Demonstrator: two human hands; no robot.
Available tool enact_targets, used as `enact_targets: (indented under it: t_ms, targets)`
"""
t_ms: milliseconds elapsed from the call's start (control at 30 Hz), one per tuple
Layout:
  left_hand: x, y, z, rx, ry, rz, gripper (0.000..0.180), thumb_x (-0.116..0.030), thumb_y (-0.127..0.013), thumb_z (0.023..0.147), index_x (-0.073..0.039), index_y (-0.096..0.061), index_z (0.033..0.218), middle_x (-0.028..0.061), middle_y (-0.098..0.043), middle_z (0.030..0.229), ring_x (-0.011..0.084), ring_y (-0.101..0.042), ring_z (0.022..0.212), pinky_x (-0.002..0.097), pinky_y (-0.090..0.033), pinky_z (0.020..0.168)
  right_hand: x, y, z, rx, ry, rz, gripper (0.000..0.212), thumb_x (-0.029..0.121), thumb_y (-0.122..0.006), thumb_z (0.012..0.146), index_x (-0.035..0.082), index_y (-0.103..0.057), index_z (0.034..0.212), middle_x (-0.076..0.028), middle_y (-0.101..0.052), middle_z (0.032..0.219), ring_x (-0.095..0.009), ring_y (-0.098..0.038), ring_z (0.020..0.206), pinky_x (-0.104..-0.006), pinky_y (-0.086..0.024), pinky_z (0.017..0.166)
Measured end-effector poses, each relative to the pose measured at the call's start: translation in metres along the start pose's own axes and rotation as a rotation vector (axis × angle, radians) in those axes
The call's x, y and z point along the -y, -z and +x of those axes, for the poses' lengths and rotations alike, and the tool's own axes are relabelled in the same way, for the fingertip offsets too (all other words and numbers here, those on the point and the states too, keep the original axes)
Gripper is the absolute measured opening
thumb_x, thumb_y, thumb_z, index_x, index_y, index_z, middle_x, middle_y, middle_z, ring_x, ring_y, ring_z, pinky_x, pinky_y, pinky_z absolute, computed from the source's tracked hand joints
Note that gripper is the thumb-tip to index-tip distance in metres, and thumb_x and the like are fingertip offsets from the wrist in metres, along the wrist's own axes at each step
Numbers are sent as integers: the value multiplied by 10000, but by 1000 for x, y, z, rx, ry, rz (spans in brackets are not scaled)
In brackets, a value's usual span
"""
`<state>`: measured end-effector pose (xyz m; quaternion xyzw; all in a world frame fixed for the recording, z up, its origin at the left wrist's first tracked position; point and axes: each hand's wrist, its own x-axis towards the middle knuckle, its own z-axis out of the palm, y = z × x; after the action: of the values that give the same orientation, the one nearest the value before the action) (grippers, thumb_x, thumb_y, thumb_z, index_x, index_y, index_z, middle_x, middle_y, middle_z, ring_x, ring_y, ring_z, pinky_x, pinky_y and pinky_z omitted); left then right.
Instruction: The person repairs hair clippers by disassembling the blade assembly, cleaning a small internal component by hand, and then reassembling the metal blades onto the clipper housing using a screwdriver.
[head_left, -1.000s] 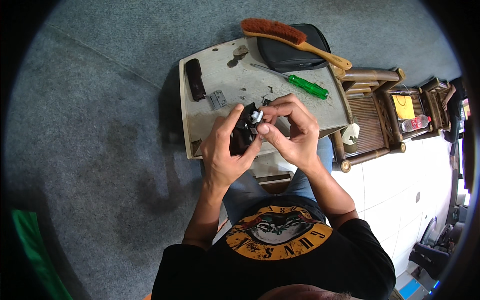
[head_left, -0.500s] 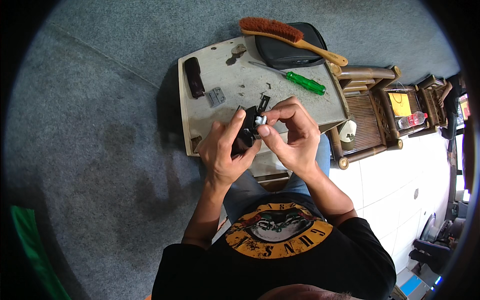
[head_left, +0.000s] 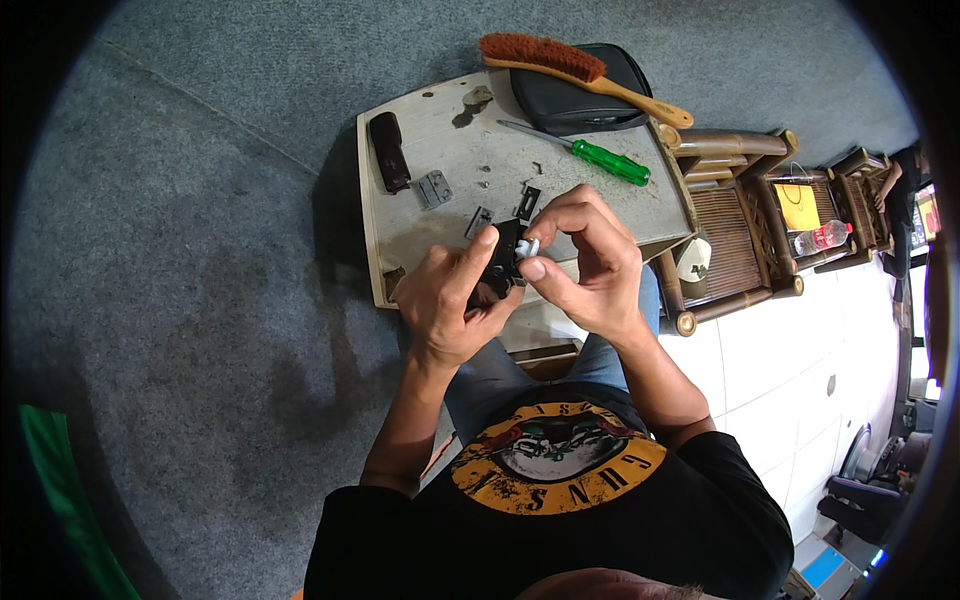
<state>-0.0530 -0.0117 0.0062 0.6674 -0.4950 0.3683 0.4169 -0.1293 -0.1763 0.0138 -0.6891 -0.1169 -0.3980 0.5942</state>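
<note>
My left hand (head_left: pixel 452 295) is wrapped round a dark hair clipper body (head_left: pixel 497 268), its thumb lying along the upper side. Between the thumb and fingertips of my right hand (head_left: pixel 595 265) is a small white plastic part (head_left: pixel 527 248), held at the clipper's open end. Whether that part touches the clipper, I cannot tell. Just beyond my hands lie a black slotted plate (head_left: pixel 527 203) and a small metal piece (head_left: pixel 480 222). Farther left on the table are a grey metal clipper blade (head_left: pixel 435 189) and a long dark cover (head_left: pixel 388 152).
On the pale tabletop (head_left: pixel 420 115) lie a green-handled screwdriver (head_left: pixel 610 162), tiny screws and hair clippings. A wooden brush (head_left: pixel 545 58) rests over a black zip case (head_left: pixel 590 105) at the back. Bamboo chairs (head_left: pixel 730 235) stand right, bearing a cap (head_left: pixel 693 262) and a bottle (head_left: pixel 823 238).
My right fingertips have shifted slightly right with the white part, which now shows at another angle. The clipper has tilted a little in my left hand, and the small metal piece beyond it shows more.
</note>
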Motion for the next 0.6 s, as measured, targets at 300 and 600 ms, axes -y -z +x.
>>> enact_targets:
  t_ms: [300, 600]
  targets:
    - [-1, 2, -3, 13, -1, -29, 873, -128, -954, 651, -121, -579, 1439, -10, -551, 744, 137, -543, 573, 282, -446, 494, 2, -1, -11, -2, -90, 168, 297, 73, -897, 791, -20, -724, 1014, -75, -668, 969, -134, -564, 813, -287, -462, 753]
    - [-4, 4, -2, -10, 5, -60, 811, -195, -968, 654, -132, -658, 1401, -19, -536, 741, 128, -551, 577, 279, -430, 487, 0, -4, -15, -25, -13, 241, 308, 79, -919, 780, -16, -739, 1012, -79, -677, 950, -141, -581, 801, -286, -469, 734]
